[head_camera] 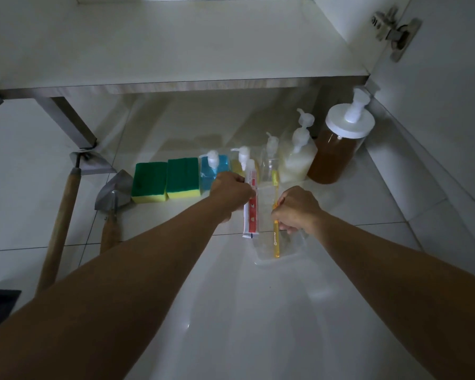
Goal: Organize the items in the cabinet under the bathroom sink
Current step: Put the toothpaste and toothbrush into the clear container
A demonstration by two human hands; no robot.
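We have both arms stretched toward the row of items lined up on the tiled floor in front of the cabinet shelf. Our left hand is curled around the upper part of a red-and-white toothpaste tube, which it holds cap-up and slightly tilted, its crimped end low over the floor. Our right hand is closed in a pinch on a yellow toothbrush, whose lower end sits inside a clear plastic container that stands on the floor just below that hand. We judge the step in hand to be gathering the dental items together in that container. To do it well, we should steady the container, since it looks light and could tip as the brush leans on its rim, then lower the tube in beside the brush, crimped end first, and release only once it rests against the wall. Behind our hands the row runs from two green-and-yellow sponges, past a blue pump bottle, a yellow one partly hidden by the tube, a clear one and a milky white one, to a large amber pump jar; we should keep our wrists low so we do not knock them.
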